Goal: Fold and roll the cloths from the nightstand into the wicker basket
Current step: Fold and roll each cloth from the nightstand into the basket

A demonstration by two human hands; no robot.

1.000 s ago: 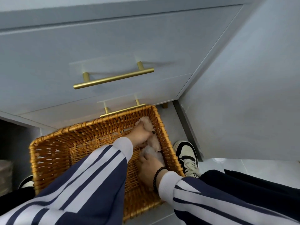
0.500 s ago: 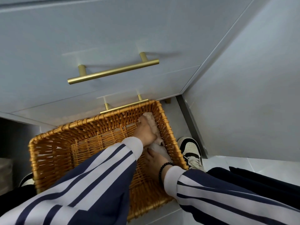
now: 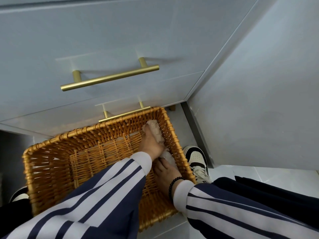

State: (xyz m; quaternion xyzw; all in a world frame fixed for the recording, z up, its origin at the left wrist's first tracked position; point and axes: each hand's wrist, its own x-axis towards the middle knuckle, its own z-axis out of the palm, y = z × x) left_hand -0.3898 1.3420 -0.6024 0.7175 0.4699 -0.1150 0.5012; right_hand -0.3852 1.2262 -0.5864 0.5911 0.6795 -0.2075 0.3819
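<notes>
We have both hands down inside the basket. Our left hand [image 3: 151, 145] lies along the inner side of the rolled, fluffy beige cloth [image 3: 156, 131], fingers reaching toward its far end and pressing it sideways; whether they curl around it we cannot tell. Our right hand [image 3: 166, 171] sits just behind the left, at the near end of the roll, its fingers against the pale cloth there, but how they close is hidden by the hand itself.

The cloth lies lengthwise, squeezed between our hands and the right-hand wall of the rectangular honey-coloured wicker basket [image 3: 51, 163]. We judge it is held so for a reason: a wall on one side and palms on the other keep the roll from springing open, and tucking it hard into that side leaves the woven floor to the left of our hands free for more rolls.

Beyond our fingertips stand the pale grey drawer fronts of the nightstand [image 3: 107, 40] with their long brass bar handles [image 3: 110, 78]. To the right of our right hand, outside the basket, is a black-and-white sneaker [image 3: 196, 156].
</notes>
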